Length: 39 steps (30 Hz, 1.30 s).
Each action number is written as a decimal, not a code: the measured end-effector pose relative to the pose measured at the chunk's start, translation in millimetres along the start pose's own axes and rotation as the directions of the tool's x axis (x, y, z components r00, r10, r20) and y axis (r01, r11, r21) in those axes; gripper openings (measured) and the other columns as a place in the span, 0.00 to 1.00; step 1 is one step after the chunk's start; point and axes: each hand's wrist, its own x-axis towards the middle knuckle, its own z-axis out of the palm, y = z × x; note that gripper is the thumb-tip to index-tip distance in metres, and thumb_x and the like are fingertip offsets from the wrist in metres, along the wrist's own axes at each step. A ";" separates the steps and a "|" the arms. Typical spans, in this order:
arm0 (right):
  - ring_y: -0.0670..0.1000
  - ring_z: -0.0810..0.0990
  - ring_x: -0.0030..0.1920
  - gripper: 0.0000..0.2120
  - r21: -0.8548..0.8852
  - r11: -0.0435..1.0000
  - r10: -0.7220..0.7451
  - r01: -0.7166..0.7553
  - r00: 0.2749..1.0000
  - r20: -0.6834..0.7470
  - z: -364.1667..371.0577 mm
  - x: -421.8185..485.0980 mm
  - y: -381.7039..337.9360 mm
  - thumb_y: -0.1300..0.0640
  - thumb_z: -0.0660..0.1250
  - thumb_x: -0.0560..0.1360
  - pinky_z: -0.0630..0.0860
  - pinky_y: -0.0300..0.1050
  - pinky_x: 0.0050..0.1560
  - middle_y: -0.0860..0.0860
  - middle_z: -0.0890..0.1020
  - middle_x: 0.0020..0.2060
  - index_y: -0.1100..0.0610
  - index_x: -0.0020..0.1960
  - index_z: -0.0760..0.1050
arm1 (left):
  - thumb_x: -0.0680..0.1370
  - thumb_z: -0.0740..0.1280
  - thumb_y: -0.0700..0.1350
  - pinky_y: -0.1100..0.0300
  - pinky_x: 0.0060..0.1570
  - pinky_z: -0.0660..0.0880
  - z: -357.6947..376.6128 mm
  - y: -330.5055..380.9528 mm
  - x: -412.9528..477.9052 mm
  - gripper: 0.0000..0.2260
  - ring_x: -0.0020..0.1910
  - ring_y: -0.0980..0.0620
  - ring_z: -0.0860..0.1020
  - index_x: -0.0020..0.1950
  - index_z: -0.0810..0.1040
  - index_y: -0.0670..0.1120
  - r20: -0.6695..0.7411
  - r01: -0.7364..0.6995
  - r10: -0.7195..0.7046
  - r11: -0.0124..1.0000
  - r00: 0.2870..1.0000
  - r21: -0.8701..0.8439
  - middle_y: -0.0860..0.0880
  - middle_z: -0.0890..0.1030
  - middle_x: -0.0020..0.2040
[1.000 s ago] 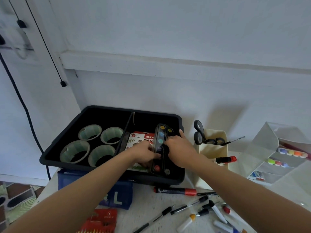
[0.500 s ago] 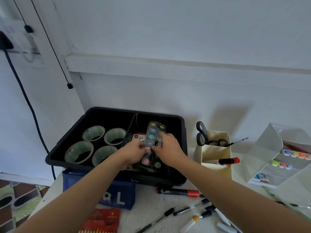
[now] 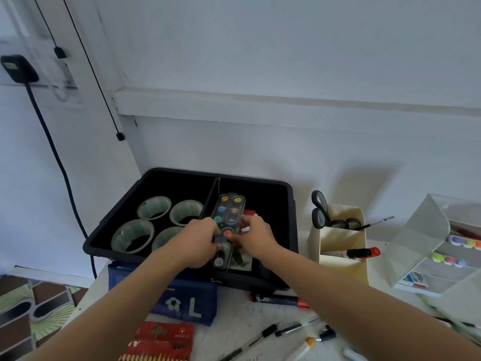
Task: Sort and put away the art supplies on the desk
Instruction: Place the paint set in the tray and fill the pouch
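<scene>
At the centre of the frame both hands held a long watercolour palette [image 3: 229, 214] over the right compartment of the black tray [image 3: 182, 173], its far end by the divider. The left grip [image 3: 200, 241] was curled round the palette's left edge. The right grip [image 3: 256, 237] pinched its right edge. A pastel box [image 3: 246, 263] lay under the palette. Four tape rolls [image 3: 154, 207] sat in the tray's left compartment. Right of the tray, a cream holder [image 3: 338, 238] carried scissors [image 3: 320, 209]. Lower down, the surface [image 3: 234, 321] bore a red-capped marker [image 3: 278, 299] and a blue pouch [image 3: 182, 300].
</scene>
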 end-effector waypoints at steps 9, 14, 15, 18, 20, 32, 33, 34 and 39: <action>0.40 0.77 0.40 0.20 -0.036 0.999 0.006 -0.007 1.000 -0.025 -0.4 5.3 -5.2 0.57 0.78 0.72 0.74 0.26 0.34 0.43 0.78 0.41 0.55 0.61 0.76 | 0.83 0.60 0.60 0.52 0.57 0.68 1.0 -28.7 -11.5 0.14 0.54 0.53 0.68 0.60 0.83 0.59 -0.140 -0.149 0.213 0.919 0.967 0.366 0.59 0.83 0.56; 0.54 0.85 0.48 0.24 0.079 0.987 0.137 -0.142 0.988 0.073 -2.8 2.0 -6.3 0.58 0.77 0.73 0.85 0.47 0.41 0.57 0.82 0.55 0.55 0.66 0.72 | 0.84 0.55 0.64 0.48 0.57 0.60 10.8 -33.0 -8.6 0.18 0.58 0.52 0.64 0.65 0.80 0.62 -0.042 -0.137 0.179 0.865 0.983 0.482 0.61 0.79 0.64; 0.53 0.85 0.49 0.26 0.081 0.986 0.136 -0.143 0.986 0.095 -2.8 0.6 -5.0 0.58 0.77 0.73 0.84 0.45 0.40 0.56 0.81 0.56 0.54 0.68 0.72 | 0.84 0.54 0.63 0.48 0.57 0.60 11.1 -33.1 -8.8 0.19 0.59 0.52 0.64 0.65 0.80 0.62 -0.043 -0.136 0.182 0.852 0.982 0.505 0.61 0.79 0.65; 0.51 0.83 0.52 0.32 -0.009 0.995 0.096 -0.095 0.989 0.108 -1.3 -2.8 1.0 0.60 0.79 0.69 0.83 0.46 0.50 0.52 0.82 0.53 0.52 0.70 0.71 | 0.84 0.53 0.63 0.47 0.56 0.60 11.5 -32.8 -10.2 0.19 0.60 0.51 0.64 0.66 0.79 0.61 -0.046 -0.124 0.176 0.831 0.983 0.542 0.60 0.79 0.65; 0.45 0.81 0.48 0.29 -0.023 0.998 0.057 -0.055 0.994 0.090 0.7 -4.2 5.5 0.59 0.79 0.69 0.79 0.40 0.49 0.46 0.82 0.46 0.53 0.68 0.74 | 0.84 0.53 0.63 0.47 0.57 0.59 11.9 -31.5 -11.4 0.19 0.62 0.50 0.64 0.67 0.78 0.61 -0.041 -0.103 0.148 0.837 0.988 0.537 0.60 0.78 0.66; 0.58 0.70 0.68 0.20 -0.761 0.590 -0.114 0.271 0.960 0.254 -5.5 5.3 13.3 0.54 0.61 0.81 0.70 0.49 0.65 0.56 0.72 0.68 0.57 0.72 0.68 | 0.84 0.57 0.61 0.45 0.60 0.59 10.0 -25.4 -8.6 0.16 0.62 0.50 0.65 0.63 0.82 0.61 -0.094 -0.079 0.138 0.882 0.986 0.465 0.60 0.81 0.63; 0.58 0.71 0.66 0.19 -0.765 0.583 -0.112 0.274 0.960 0.258 -5.7 5.8 14.0 0.54 0.61 0.81 0.71 0.49 0.63 0.56 0.73 0.67 0.58 0.71 0.70 | 0.84 0.57 0.61 0.46 0.59 0.59 12.2 -27.1 -8.5 0.16 0.60 0.51 0.66 0.62 0.82 0.61 -0.119 -0.079 0.148 0.888 0.982 0.452 0.60 0.81 0.62; 0.58 0.72 0.65 0.18 -0.767 0.576 -0.113 0.282 0.957 0.268 -6.4 5.7 14.6 0.54 0.62 0.81 0.72 0.50 0.62 0.56 0.74 0.65 0.58 0.69 0.71 | 0.84 0.57 0.60 0.48 0.57 0.59 14.9 -28.9 -8.3 0.16 0.60 0.51 0.66 0.61 0.82 0.61 -0.142 -0.078 0.156 0.894 0.977 0.442 0.60 0.81 0.62; 0.59 0.74 0.63 0.17 -0.767 0.546 -0.113 0.337 0.937 0.331 -9.2 0.3 15.2 0.58 0.63 0.80 0.75 0.53 0.62 0.56 0.74 0.65 0.58 0.68 0.73 | 0.83 0.56 0.62 0.51 0.52 0.56 27.3 -33.1 -7.0 0.17 0.57 0.53 0.66 0.61 0.83 0.62 -0.263 -0.043 0.160 0.916 0.952 0.400 0.62 0.81 0.61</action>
